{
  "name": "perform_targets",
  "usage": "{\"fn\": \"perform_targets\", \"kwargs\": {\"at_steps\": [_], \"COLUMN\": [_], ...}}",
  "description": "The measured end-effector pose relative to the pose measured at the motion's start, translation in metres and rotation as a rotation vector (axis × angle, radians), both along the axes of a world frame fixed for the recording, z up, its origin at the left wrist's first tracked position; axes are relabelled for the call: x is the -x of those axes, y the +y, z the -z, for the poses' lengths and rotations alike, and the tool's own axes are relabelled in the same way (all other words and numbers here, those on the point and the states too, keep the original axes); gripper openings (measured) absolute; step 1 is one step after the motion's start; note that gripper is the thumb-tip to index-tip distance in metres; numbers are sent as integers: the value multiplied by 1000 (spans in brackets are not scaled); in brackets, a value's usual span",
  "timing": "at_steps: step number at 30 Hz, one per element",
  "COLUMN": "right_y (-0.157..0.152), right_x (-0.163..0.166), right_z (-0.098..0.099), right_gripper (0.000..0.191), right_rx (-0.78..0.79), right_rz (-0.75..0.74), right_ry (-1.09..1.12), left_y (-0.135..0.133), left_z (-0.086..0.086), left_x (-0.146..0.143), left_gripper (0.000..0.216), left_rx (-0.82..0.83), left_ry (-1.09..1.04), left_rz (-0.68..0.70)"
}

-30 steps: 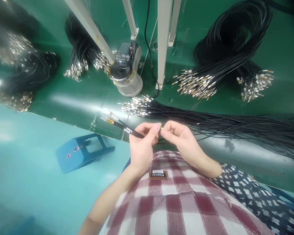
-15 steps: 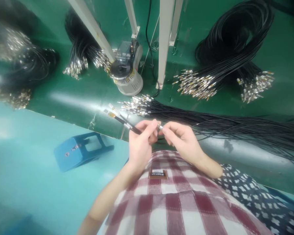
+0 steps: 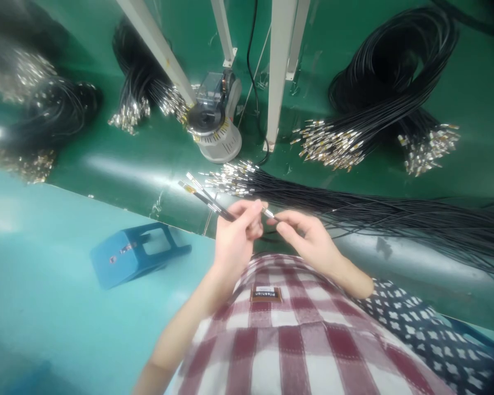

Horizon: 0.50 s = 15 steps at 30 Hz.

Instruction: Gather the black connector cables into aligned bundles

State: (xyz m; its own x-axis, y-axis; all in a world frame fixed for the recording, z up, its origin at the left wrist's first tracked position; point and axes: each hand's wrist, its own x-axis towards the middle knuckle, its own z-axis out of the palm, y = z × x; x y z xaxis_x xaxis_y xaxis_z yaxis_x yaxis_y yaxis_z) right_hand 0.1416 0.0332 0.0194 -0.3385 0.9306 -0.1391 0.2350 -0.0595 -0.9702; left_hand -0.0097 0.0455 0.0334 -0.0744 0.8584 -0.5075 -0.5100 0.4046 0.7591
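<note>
My left hand point(image 3: 239, 231) is closed round a few thin black lengths with metallic ends point(image 3: 194, 187), one marked yellow, which stick out to the upper left; they look like cable ends. Its thumb and forefinger also meet the tip of a silver connector point(image 3: 268, 212). Just behind that connector, my right hand point(image 3: 308, 237) pinches the black cable it sits on. Most of this cable is hidden by my fingers. Beyond both hands lies a long bundle of black cables point(image 3: 354, 198), its silver ends point(image 3: 233, 178) pointing left.
A grey machine with a round black top point(image 3: 214, 131) stands on the green table point(image 3: 127, 164) near white metal legs point(image 3: 278, 82). Coiled cable bundles point(image 3: 395, 66) lie at the far right, others point(image 3: 135, 71) at the left. A blue stool point(image 3: 135, 255) is on the floor.
My right fingers have shifted slightly right, back along the cable, so more of the silver connector shows between my hands. My left hand keeps its hold.
</note>
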Motion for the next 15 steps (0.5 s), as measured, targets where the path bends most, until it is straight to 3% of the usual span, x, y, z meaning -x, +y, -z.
{"fn": "perform_targets", "kwargs": {"at_steps": [3,8,15], "right_y": [-5,3,18], "right_x": [-14,-3,42], "right_z": [7,-3,-17], "right_gripper": [18,26,26], "right_rx": [-23,-64,-241], "right_rz": [-89,-59,-149], "right_ry": [-68,-77,-663], "left_y": [4,-6,-14], "left_z": [6,9,7], "left_x": [5,4,5], "left_gripper": [19,51,47], "left_rx": [-5,-39,46], "left_ry": [-61,-144,78], "left_rz": [17,163,281]}}
